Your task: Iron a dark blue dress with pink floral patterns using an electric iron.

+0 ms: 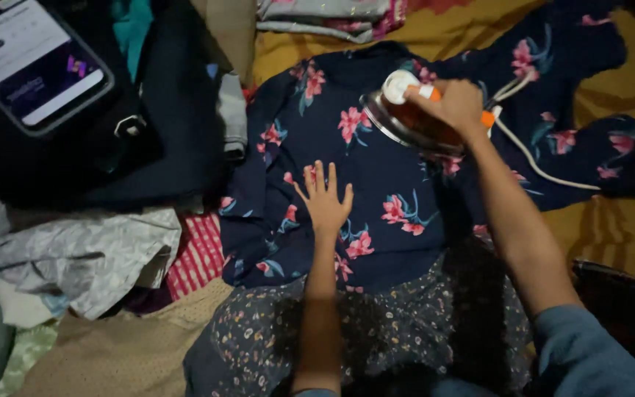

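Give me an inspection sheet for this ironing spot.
Surface: mustard-yellow cloth, creased.
Job's things: navy floral-print garment spread flat; orange-and-white electric iron resting on it.
Clutter: crumpled grey cloth, red-striped fabric, black bag, lit smartphone.
Grippers: left hand flat on garment, fingers spread; right hand gripping the iron's handle.
Cables: white cord trailing right across garment.
Surroundings: dim; folded clothes at top.

A yellow cloth-covered surface [626, 228] carries everything. At its centre lies a dark blue flowered garment [376, 169], spread flat. At twelve o'clock sits folded clothing [332, 18]; at eight o'clock, a heap of crumpled clothes [75, 257]; at ten o'clock, dark fabric [170, 110].
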